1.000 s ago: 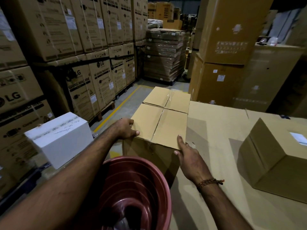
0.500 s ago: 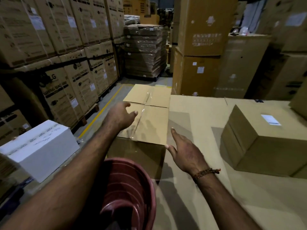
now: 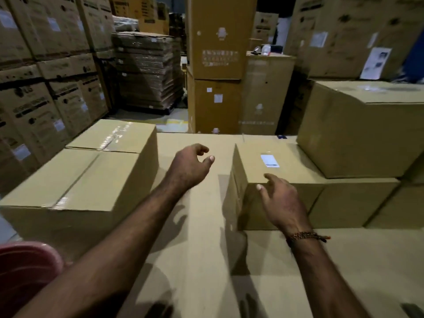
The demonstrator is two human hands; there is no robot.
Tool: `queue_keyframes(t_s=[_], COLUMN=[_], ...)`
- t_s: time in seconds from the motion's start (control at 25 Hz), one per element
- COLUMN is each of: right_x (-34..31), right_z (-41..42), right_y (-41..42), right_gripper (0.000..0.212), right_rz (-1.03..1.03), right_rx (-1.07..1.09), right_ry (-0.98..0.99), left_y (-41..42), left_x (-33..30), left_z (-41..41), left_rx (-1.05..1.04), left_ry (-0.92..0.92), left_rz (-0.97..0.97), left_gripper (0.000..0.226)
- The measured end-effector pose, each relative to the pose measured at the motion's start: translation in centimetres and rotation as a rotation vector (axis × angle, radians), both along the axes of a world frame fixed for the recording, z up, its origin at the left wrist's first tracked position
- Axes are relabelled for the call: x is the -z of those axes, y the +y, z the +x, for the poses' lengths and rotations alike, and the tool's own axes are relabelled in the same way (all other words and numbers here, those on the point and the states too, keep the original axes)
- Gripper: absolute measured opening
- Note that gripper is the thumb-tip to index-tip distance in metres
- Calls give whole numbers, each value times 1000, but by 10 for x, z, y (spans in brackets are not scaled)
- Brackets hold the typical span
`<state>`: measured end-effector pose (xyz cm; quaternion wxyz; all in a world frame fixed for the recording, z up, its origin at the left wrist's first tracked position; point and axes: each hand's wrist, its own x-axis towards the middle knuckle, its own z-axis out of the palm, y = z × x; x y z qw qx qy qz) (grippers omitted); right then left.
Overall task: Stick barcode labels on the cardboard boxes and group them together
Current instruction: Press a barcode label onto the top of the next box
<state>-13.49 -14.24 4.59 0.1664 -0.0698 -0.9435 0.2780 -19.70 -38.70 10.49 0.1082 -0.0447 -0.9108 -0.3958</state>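
Labelled cardboard box (image 3: 275, 177) sits at 2 o'clock on the table (image 3: 206, 260), white barcode label (image 3: 269, 160) on top. Right hand (image 3: 281, 200), fingers spread and empty, hovers at its near corner. Left hand (image 3: 191, 165) hangs loosely curled, empty, between it and the taped box (image 3: 91, 177) at 10 o'clock.

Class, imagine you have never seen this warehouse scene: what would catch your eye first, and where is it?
Two bare, empty hands reach forward in the middle, the left hand in the air and the right hand at the near edge of a small labelled box. That box bears a white label on top. A taped box sits at left.
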Motion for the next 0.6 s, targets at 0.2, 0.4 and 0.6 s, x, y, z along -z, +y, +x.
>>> queue_keyframes(t_s=[0.2, 0.4, 0.6], right_x=[19, 39, 53], right_z=[-26, -46, -52], right_y=[99, 126, 128], right_gripper=[54, 57, 58], right_rz=[78, 406, 495], right_rx=[103, 49, 60], right_ry=[-76, -135, -64], left_y=[95, 143, 158], left_x=[53, 93, 105], left_z=[-7, -18, -29], left_rx=[34, -15, -72], left_ry=[-228, -382, -356], left_rz=[58, 191, 277], left_gripper=[60, 69, 63])
